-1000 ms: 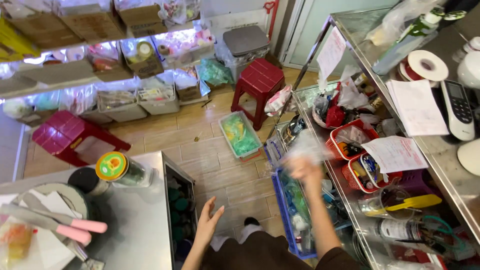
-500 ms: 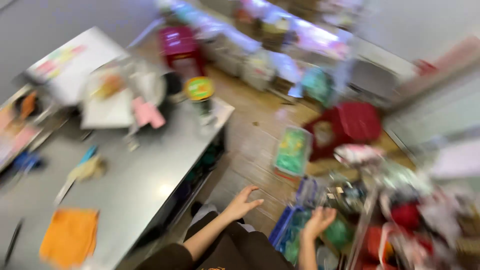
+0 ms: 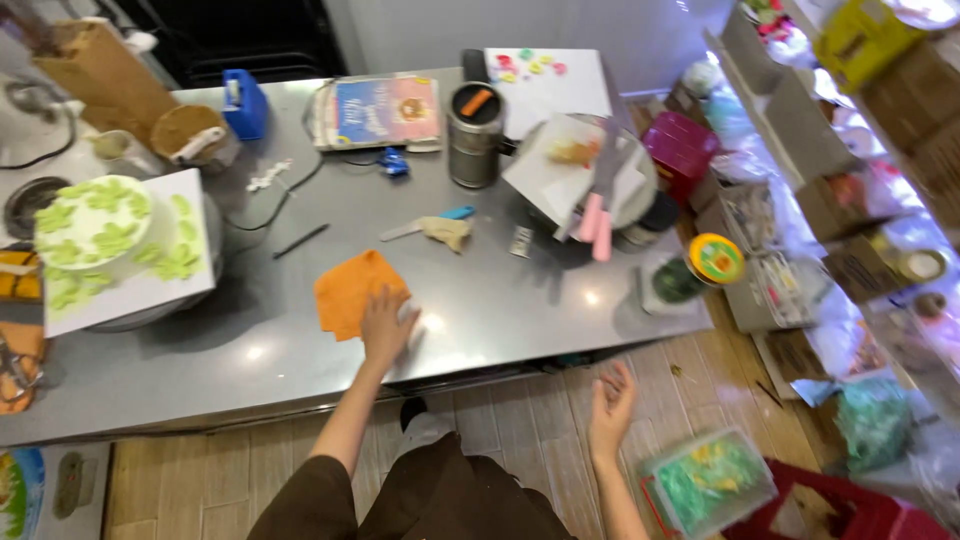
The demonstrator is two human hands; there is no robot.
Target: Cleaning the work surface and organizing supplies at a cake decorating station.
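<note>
Steel table [image 3: 300, 350] fills most of the view, wood floor below it. On the table's left side sits a white cake with green flowers [image 3: 95, 225] on a white board. Further back lie a colourful book [image 3: 378, 112], a white sheet with small coloured bits [image 3: 545, 80], a round stand covered with paper [image 3: 580, 170] carrying two pink-handled knives [image 3: 597, 220], and a steel canister [image 3: 473, 135] with an orange piece on its lid. Blue box [image 3: 245, 103] at the back left. Orange cloth [image 3: 352, 290] lies flat near the table's front edge, centre. Left hand [image 3: 385, 328] rests palm down on the cloth's right corner, fingers spread flat, pressing not gripping. Right hand [image 3: 612, 400] hangs off the table over the floor, fingers loosely apart, holding nothing. Clear tub with green stuff [image 3: 708, 482] on the floor just right of it, red stool [image 3: 850, 505] beside. Small jar with yellow-green lid [image 3: 715, 260] at the table's right edge. Spatula with blue handle [image 3: 432, 225] mid table, black pen [image 3: 300, 241] left of it
</note>
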